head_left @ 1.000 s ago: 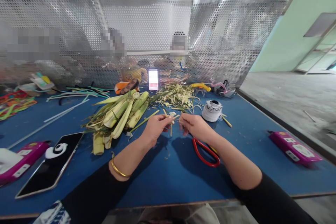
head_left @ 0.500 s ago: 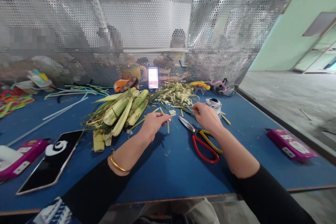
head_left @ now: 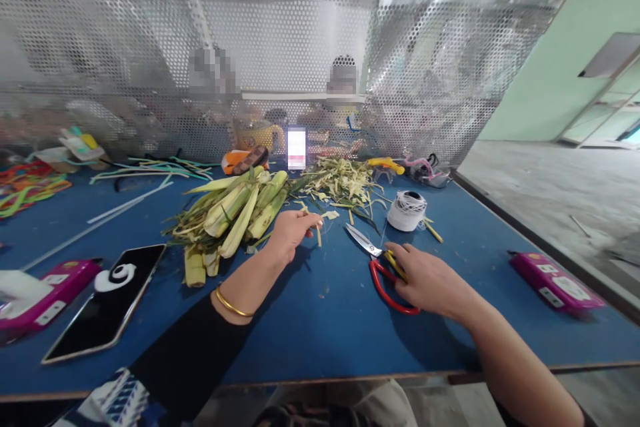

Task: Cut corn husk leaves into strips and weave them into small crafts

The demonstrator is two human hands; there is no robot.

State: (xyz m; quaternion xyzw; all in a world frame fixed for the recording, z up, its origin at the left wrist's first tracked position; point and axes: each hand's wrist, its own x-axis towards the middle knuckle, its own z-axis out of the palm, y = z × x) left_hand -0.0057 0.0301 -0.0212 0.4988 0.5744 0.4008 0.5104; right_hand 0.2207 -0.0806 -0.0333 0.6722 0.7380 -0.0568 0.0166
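Observation:
My left hand (head_left: 289,235) pinches a short, thin strip of pale yellow-green stalk (head_left: 319,236) above the table, its fingertips closed. Fine thread seems to trail from it. Over to the right, my right hand (head_left: 425,277) has its fingers closed around the yellow handle of a pair of scissors (head_left: 364,240). These lie on the table with the red handle towards me and the blades pointing away to the left. Behind that hand stands a spool of white thread (head_left: 407,215). Left of my left hand rests a bundle of green-yellow stalks (head_left: 233,213).
A heap of plant shavings (head_left: 343,180) lies at the back of the blue table (head_left: 320,333), before a perforated metal screen (head_left: 300,33). A phone (head_left: 107,307) and a magenta pack (head_left: 55,293) lie left, another magenta pack (head_left: 557,283) right. People sit behind the screen.
My right hand has come down and towards me from beside the thread spool onto the scissors' handle. The left hand still pinches the strip, nearly in place. The view has shifted slightly.

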